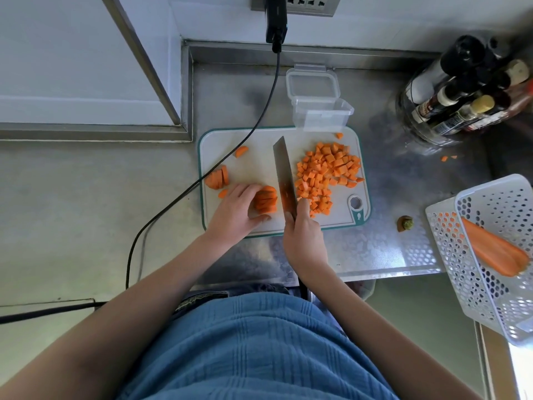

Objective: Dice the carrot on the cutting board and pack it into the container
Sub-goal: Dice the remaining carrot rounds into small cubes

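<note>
step: dicing | left hand [235, 209] pins stacked orange carrot strips [266, 202] | right hand [304, 236] grips steel cleaver [284, 176] | we keep fingertips curled, blade just right of them

Both bare forearms reach up from the lower corners toward the middle of the frame. The left hand [235, 210] lies palm down, fingers curled, fingertips and thumb pinching what it steadies. Just right of it, the right hand [302, 233] is fisted round a handle, knuckles up, wrist straight
</note>
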